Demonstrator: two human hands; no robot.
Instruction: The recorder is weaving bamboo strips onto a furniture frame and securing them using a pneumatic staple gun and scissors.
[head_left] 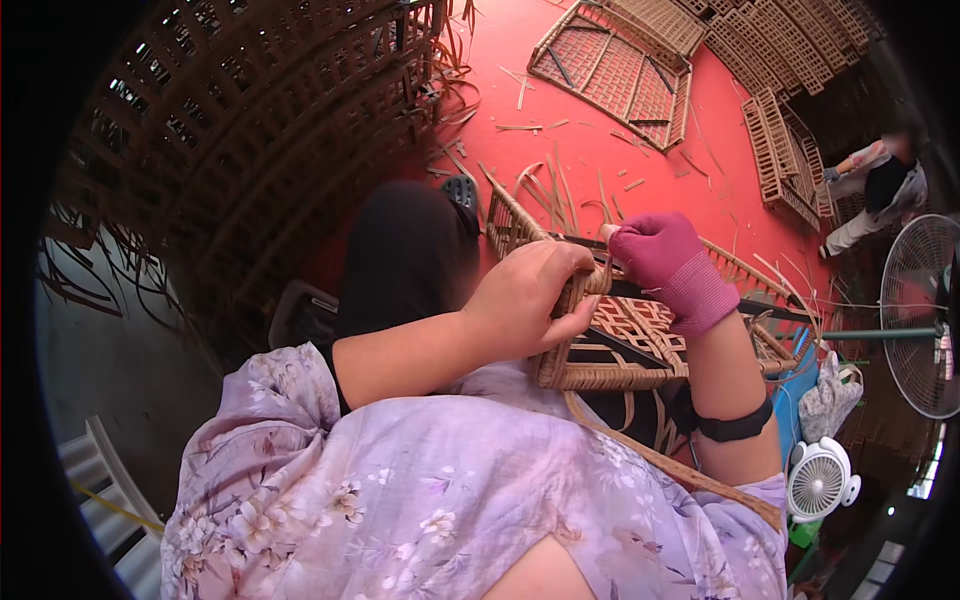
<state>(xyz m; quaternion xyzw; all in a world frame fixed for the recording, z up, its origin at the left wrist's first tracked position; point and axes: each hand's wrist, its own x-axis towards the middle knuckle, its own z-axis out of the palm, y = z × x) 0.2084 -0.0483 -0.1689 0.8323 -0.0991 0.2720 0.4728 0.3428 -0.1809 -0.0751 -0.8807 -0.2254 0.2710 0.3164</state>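
Across my lap lies a woven rattan frame [620, 375] with wrapped edges and an open lattice inside. My bare left hand [530, 300] grips its wrapped corner, thumb on the near side and fingers over the far side. Close by, my right hand [660, 262], in a dark pink glove with bare fingertips, is closed in a pinch on a thin rattan strip [607, 270] at that corner. The strip's full run is hidden behind the fingers. A long loose strip [680, 465] slants from under the frame towards my right side.
Stacked lattice panels [270, 130] rise at the left. More rattan frames [620, 75] lie on the red floor [500, 90], with scattered strip offcuts [535, 127]. At the right are a co-worker [880, 190], a large standing fan [920, 315] and a small white fan [820, 478].
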